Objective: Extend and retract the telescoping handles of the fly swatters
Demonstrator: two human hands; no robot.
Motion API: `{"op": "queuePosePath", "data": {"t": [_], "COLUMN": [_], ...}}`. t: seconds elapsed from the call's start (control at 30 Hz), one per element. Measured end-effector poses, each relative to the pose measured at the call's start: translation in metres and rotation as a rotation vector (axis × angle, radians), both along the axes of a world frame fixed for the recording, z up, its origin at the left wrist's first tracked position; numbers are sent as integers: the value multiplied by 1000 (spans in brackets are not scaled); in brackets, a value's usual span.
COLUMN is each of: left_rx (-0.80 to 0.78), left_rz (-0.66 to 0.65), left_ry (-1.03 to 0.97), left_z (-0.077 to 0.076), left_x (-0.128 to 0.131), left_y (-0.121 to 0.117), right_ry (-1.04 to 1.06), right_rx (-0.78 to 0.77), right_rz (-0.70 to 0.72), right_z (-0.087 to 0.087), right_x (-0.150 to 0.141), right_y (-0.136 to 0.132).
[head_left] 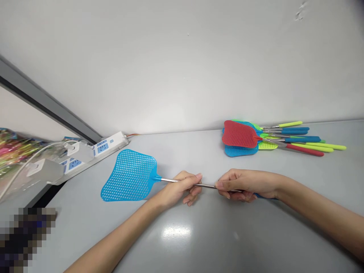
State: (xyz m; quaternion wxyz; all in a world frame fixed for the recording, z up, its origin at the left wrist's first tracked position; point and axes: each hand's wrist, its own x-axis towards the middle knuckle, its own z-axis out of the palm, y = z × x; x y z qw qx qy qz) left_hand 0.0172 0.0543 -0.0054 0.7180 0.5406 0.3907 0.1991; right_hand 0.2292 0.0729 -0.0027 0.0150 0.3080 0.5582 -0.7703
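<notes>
A blue fly swatter [129,175] lies across the grey table [199,235], its mesh head pointing left. My left hand [182,187] is closed round the metal rod just right of the head. My right hand [244,184] pinches the rod further right, with the blue handle grip under its palm and mostly hidden. A short bare stretch of rod shows between the two hands.
A pile of several fly swatters [267,139] in red, blue and green lies at the back right near the wall. White power strips [93,149] with plugs and a cable sit at the left edge. Colourful packaged items [14,149] are at far left.
</notes>
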Motion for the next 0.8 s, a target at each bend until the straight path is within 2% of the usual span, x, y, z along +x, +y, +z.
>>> {"op": "queuePosePath", "data": {"t": [0.8], "left_rx": [-6], "left_rz": [11], "left_ry": [28], "left_z": [1], "left_x": [-6], "left_y": [0], "right_ry": [-18], "right_rx": [-11], "right_rz": [23], "right_z": [0], "right_x": [5], "right_y": [4]}}
